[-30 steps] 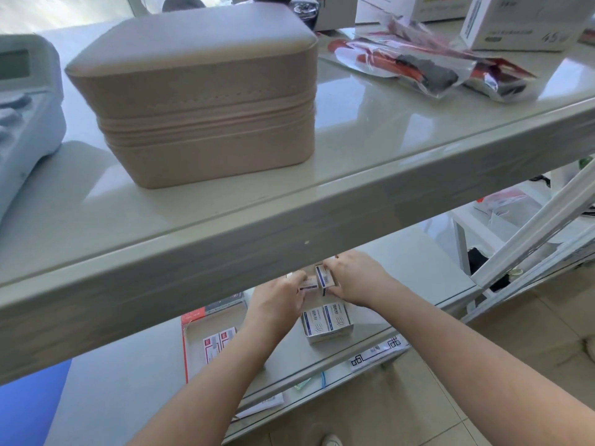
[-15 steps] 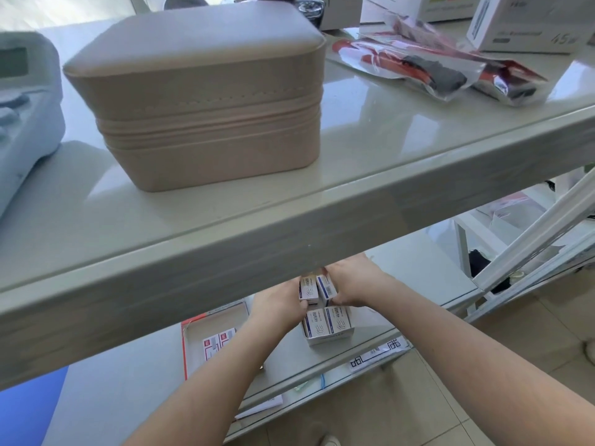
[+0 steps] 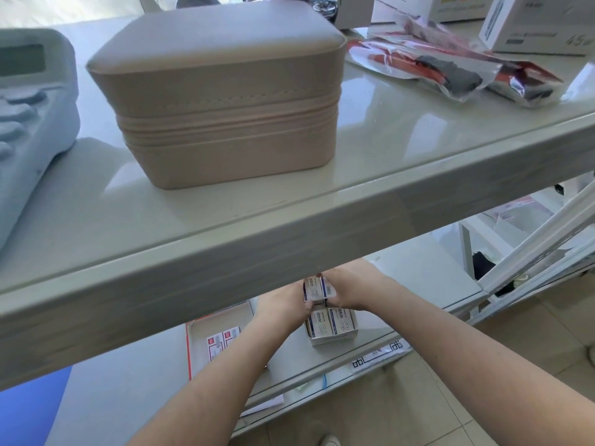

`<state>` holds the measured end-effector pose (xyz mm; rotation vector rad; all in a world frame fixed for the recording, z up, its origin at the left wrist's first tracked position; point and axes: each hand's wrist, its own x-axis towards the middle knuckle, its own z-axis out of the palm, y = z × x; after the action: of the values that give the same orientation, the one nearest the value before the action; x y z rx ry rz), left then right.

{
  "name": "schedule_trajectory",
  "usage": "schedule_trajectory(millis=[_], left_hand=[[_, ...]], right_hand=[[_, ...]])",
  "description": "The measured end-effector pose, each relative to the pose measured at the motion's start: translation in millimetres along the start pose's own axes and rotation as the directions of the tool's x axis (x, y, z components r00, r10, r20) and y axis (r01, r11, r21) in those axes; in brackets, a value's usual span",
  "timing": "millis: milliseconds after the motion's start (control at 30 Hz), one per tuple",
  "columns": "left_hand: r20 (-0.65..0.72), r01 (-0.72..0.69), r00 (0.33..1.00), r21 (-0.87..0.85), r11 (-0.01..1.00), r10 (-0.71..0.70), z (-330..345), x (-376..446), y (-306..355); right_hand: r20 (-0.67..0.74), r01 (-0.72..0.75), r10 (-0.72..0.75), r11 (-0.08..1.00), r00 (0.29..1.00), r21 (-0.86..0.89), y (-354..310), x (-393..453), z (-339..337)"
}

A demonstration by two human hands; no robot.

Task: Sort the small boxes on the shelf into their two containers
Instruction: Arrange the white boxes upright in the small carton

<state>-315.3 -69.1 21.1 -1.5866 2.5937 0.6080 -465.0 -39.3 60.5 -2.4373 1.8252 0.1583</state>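
Under the upper shelf's front edge, my left hand (image 3: 283, 305) and my right hand (image 3: 349, 289) together hold small white-and-blue boxes (image 3: 317, 289) just above a white open container (image 3: 335, 339). That container holds two more white-and-blue boxes (image 3: 331, 323) standing side by side. To the left lies a red-rimmed tray (image 3: 193, 329) with small red-and-white boxes (image 3: 220, 344) in it. The fingertips are partly hidden by the upper shelf.
The upper shelf (image 3: 354, 214) carries a beige zipped case (image 3: 222, 91), a pale blue calculator (image 3: 29, 117), foil packets (image 3: 457, 69) and white cartons (image 3: 541, 24). Paper labels (image 3: 376, 357) lie at the lower shelf's front edge. A white frame (image 3: 541, 243) stands at the right.
The two hands have closed in together on the white-and-blue boxes, bringing them side by side over the white container. The camera has tilted slightly.
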Motion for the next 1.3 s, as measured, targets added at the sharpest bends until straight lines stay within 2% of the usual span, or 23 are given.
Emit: schedule_trajectory(millis=[267, 333, 467, 667, 867, 1000, 1167, 1300], left_hand=[[-0.033, -0.004, 0.999, -0.007, 1.0, 0.003, 9.1, 3.2, -5.8], [-0.047, -0.006, 0.999, 0.016, 1.0, 0.007, 10.6, 4.4, -6.0], [-0.066, -0.009, 0.998, 0.031, 0.999, 0.011, 13.8, 7.1, -7.5], [-0.102, -0.035, 0.994, 0.096, 0.995, 0.045, 15.1, 8.4, -8.6], [-0.095, -0.079, 0.992, 0.08, 0.994, 0.087, 15.4, 9.0, -8.1], [-0.087, -0.094, 0.991, 0.045, 0.995, 0.098, 18.6, 17.9, -6.7], [-0.124, -0.103, 0.987, 0.036, 0.994, 0.106, 16.7, 23.3, -3.4], [-0.093, -0.061, 0.994, 0.03, 0.998, 0.064, 20.0, 24.8, -6.2]], right_hand=[[0.007, -0.038, 0.038, 0.957, 0.999, 0.289, 6.9, -11.6, -11.7], [0.014, -0.014, 0.011, 0.965, 1.0, 0.26, 9.0, -7.9, -1.1], [0.02, 0.021, -0.023, 0.996, 1.0, 0.084, 4.6, -0.3, 10.9], [0.041, -0.01, 0.011, 1.0, 0.999, -0.026, 0.4, 8.8, 28.2], [-0.088, -0.055, 0.054, 0.998, 0.995, -0.012, 16.8, 3.0, 32.2], [-0.038, -0.118, 0.119, 0.992, 0.992, 0.038, 19.5, 2.8, 31.5], [-0.057, -0.144, 0.146, 0.989, 0.988, 0.029, 18.1, 7.8, 33.7], [-0.049, -0.164, 0.165, 0.986, 0.985, 0.024, 16.9, 10.4, 37.9]])
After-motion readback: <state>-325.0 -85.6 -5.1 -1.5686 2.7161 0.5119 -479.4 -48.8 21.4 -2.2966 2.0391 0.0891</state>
